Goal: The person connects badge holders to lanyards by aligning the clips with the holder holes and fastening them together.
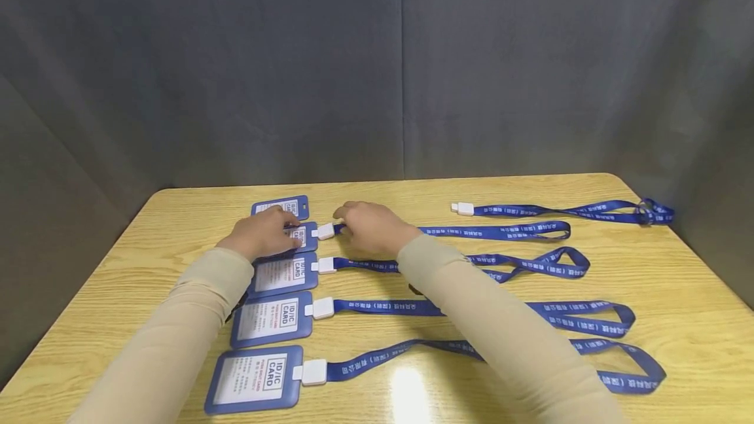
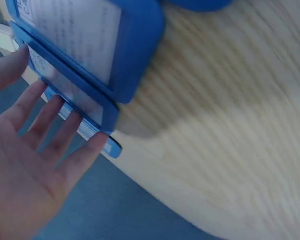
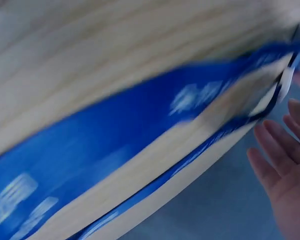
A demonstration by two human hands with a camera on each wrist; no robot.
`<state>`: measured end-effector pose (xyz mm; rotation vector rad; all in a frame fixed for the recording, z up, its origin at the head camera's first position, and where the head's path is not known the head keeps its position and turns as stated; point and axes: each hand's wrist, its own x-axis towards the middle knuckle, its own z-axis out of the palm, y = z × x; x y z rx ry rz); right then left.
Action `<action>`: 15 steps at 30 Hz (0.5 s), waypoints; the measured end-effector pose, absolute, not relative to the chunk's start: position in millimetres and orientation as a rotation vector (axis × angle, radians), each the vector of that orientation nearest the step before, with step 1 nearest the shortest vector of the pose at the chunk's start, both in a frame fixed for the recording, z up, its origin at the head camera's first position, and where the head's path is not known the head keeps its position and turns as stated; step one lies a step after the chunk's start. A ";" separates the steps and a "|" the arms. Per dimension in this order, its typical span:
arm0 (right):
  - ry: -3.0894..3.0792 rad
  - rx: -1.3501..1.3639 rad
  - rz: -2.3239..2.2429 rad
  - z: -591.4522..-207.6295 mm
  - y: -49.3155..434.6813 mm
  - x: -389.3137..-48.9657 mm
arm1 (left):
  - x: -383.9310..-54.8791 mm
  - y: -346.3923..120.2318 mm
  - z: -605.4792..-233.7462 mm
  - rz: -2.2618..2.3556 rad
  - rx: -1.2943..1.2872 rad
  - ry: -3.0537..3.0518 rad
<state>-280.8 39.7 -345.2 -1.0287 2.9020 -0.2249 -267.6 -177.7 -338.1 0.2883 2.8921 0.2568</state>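
My left hand [image 1: 259, 233] is over the second badge holder from the back [image 1: 307, 236], a blue-framed holder with a white card. In the left wrist view, the fingers [image 2: 26, 102] lie fairly straight and spread along its long edge, with the thumb near its clip end. A white clip [image 1: 326, 231] joins this holder to a blue printed lanyard [image 1: 495, 233]. My right hand [image 1: 377, 228] is just right of the clip, above the lanyard, which it partly hides. Its fingers look loose in the right wrist view, close to the strap [image 3: 185, 162]; contact is unclear.
Behind lies a badge holder [image 1: 305, 207] without a lanyard; a loose lanyard [image 1: 512, 211] with a white clip lies at the back right, its end bunched. Nearer me, several holders with lanyards lie in rows, the front one [image 1: 253, 406] closest. Grey curtains [image 1: 283, 84] stand behind the wooden table [image 1: 159, 241].
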 end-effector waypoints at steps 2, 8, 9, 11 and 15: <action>2.917 -1.003 -0.270 -342.6 54.0 -283.8 | -270.1 -180.1 -338.9 0.285 0.283 2.923; 2.984 -0.848 -0.331 -337.5 103.1 -290.0 | -282.9 -186.2 -345.4 0.396 0.296 3.059; 2.996 -0.815 -0.329 -337.3 111.4 -290.5 | -285.6 -186.7 -346.7 0.410 0.294 3.076; 3.015 -0.758 -0.323 -338.2 127.8 -291.5 | -290.6 -186.9 -349.1 0.421 0.271 3.100; 3.042 -0.671 -0.290 -340.7 156.5 -293.1 | -298.9 -187.0 -354.5 0.367 0.235 3.105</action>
